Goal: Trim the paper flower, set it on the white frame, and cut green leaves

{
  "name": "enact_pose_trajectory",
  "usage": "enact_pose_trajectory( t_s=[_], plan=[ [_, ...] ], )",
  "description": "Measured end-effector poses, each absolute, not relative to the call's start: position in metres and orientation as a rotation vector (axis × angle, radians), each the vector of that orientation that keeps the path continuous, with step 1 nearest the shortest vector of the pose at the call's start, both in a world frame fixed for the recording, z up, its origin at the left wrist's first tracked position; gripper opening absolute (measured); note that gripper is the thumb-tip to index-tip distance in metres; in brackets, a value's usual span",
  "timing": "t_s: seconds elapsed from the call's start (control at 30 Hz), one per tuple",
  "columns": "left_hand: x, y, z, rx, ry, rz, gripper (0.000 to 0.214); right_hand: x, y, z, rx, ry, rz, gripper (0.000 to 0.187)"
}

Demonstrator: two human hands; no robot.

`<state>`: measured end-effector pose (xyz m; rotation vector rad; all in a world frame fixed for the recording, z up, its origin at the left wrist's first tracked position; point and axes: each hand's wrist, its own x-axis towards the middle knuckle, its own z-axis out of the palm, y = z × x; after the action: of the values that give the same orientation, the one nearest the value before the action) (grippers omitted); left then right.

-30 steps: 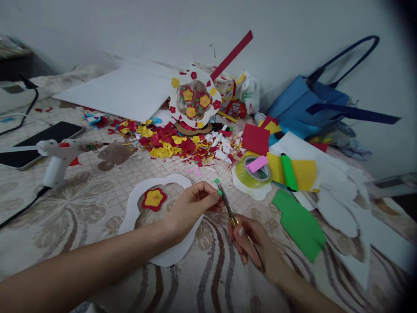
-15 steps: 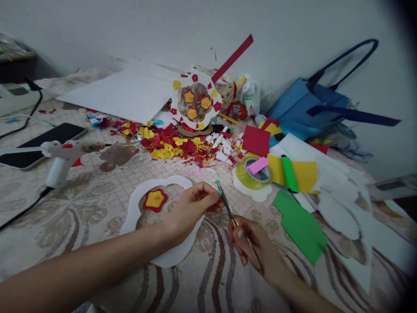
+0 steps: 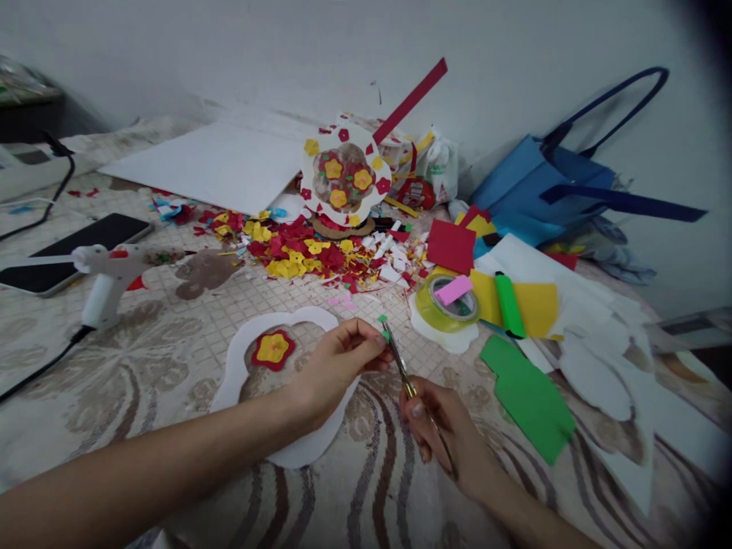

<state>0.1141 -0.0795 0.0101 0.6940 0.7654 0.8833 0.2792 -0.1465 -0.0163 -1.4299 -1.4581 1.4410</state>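
Note:
Between thumb and fingers my left hand (image 3: 348, 354) pinches a small piece of green paper (image 3: 385, 335). My right hand (image 3: 443, 427) is closed around the handles of a pair of scissors (image 3: 403, 371), whose blades reach up to the green piece. Just past the blade tips lies another green scrap (image 3: 382, 319). Under my left forearm is a white scalloped ring (image 3: 309, 450), partly covered by the arm. A red and yellow paper flower (image 3: 273, 350) lies inside its opening. To the right of my right hand rests a larger green sheet (image 3: 531, 396).
A glue gun (image 3: 106, 286) and a phone (image 3: 85, 248) lie at left. Behind are paper scraps (image 3: 303, 252) and a decorated flower frame (image 3: 346, 171) on a stand. Tape (image 3: 446, 305), coloured sheets (image 3: 451, 245) and a blue bag (image 3: 537, 183) are at right.
The scissors and my right hand have shifted very slightly. My left hand keeps its pinch on the green piece, and the things on the table stay in place.

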Motion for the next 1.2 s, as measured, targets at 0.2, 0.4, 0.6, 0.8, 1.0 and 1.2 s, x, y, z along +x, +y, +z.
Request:
enact_pose_trajectory(
  t_s=[0.2,0.4,0.6,0.8,1.0,1.2],
  plan=[
    [0.115,-0.080,0.010,0.687,0.768,0.895,0.020,0.278,-0.146,-0.015,-1.421,-1.471,1.417,0.054],
    [0.114,-0.080,0.010,0.696,0.760,0.885,0.018,0.279,-0.147,-0.010,-1.415,-1.475,1.436,0.052],
    [0.112,-0.078,0.011,0.714,0.751,0.853,0.019,0.288,-0.148,-0.007,-1.397,-1.482,1.503,0.052],
    [0.111,-0.076,0.010,0.728,0.719,0.825,0.020,0.301,-0.144,-0.008,-1.441,-1.523,1.528,0.052],
    [0.110,-0.075,0.009,0.770,0.706,0.800,0.018,0.304,-0.145,0.005,-1.487,-1.659,1.490,0.050],
    [0.109,-0.074,0.008,0.780,0.708,0.780,0.017,0.301,-0.143,0.008,-1.496,-1.659,1.492,0.052]
  ],
)
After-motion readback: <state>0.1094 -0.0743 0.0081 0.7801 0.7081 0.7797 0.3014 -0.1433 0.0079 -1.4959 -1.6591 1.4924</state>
